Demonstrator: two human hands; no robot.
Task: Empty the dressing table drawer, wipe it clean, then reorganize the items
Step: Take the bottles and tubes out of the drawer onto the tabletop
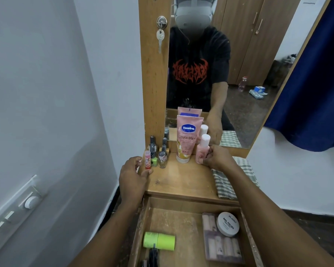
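The wooden drawer (189, 203) stands pulled open below the dressing table top (181, 180). Inside it lie a lime-green cylinder (159, 240), a white round nail polish tin (228, 224), a clear pack of pink tubes (223, 245) and a black item (153, 256) at the front. On the top, my left hand (132, 176) grips a small pink stick (148, 162) standing upright. My right hand (217, 158) holds a pink bottle with a white cap (201, 149), upright beside the pink Vaseline tube (187, 139).
Several nail polish bottles (158, 151) cluster at the back left of the top. A green-checked cloth (233, 178) lies on its right edge. Behind stands a mirror (229, 74) in a wooden frame, with a key (160, 38) in its lock. A white wall (56, 112) is close on the left.
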